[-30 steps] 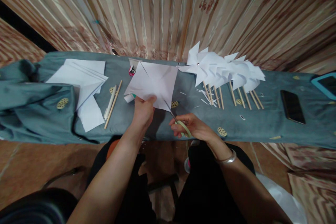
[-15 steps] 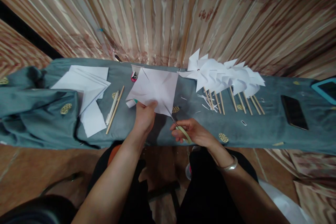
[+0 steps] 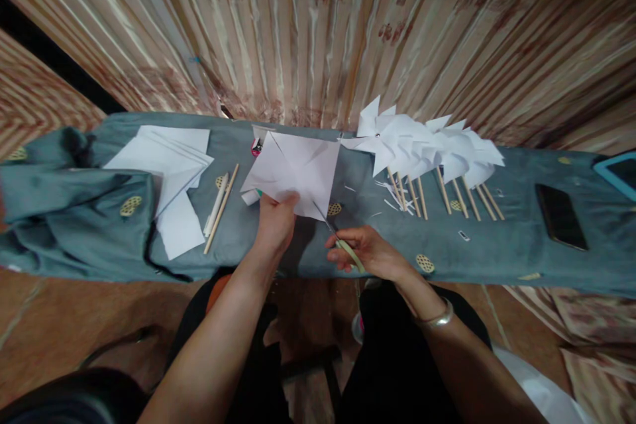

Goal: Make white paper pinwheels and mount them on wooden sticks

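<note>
My left hand (image 3: 275,224) pinches the near edge of a creased white paper square (image 3: 294,169), holding it tilted up over the blue-grey cloth. My right hand (image 3: 368,253) is closed around the pale green handle of small scissors (image 3: 339,242). Their blades point up and left into the square's lower right corner. Both hands are close together near the front edge of the table.
A row of finished white paper pinwheels on wooden sticks (image 3: 431,149) lies to the right. A stack of white sheets (image 3: 167,163) and loose sticks (image 3: 220,204) lie to the left. A dark phone (image 3: 560,216) and a teal tablet edge (image 3: 619,172) sit at far right. Bunched cloth (image 3: 59,212) covers the left end.
The view has shifted slightly. Both hands keep their grips, and the scissors stay at the paper's lower right corner with almost no movement.
</note>
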A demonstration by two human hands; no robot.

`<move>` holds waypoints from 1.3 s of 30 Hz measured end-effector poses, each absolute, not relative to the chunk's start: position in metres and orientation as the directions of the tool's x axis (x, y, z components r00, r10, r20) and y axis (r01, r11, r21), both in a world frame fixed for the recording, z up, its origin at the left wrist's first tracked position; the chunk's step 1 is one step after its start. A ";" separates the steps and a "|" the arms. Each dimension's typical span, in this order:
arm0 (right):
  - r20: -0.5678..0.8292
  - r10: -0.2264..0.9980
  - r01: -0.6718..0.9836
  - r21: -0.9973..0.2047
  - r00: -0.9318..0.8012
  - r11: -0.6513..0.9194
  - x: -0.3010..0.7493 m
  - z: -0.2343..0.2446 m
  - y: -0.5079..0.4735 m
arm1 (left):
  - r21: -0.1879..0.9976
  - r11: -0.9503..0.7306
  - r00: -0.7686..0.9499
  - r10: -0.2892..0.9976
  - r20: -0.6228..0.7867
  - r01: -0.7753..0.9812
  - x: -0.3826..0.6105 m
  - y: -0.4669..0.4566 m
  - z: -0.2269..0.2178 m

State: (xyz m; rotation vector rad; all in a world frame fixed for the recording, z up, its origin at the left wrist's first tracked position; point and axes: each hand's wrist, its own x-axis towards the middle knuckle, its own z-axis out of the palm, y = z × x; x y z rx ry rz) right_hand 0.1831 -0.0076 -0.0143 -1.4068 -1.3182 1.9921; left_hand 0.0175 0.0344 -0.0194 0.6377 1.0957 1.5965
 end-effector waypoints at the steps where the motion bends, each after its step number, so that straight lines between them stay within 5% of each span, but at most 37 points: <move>1: -0.538 0.724 0.213 -0.841 -0.432 -0.498 0.183 -0.014 -0.008 | 0.890 -0.031 -0.310 0.942 -0.126 -0.455 0.018 0.035 -0.020; 39: -0.497 0.756 0.213 -0.867 -0.425 -0.450 0.182 -0.016 -0.006 | 0.871 0.021 -0.272 0.946 -0.176 -0.491 0.023 0.030 -0.022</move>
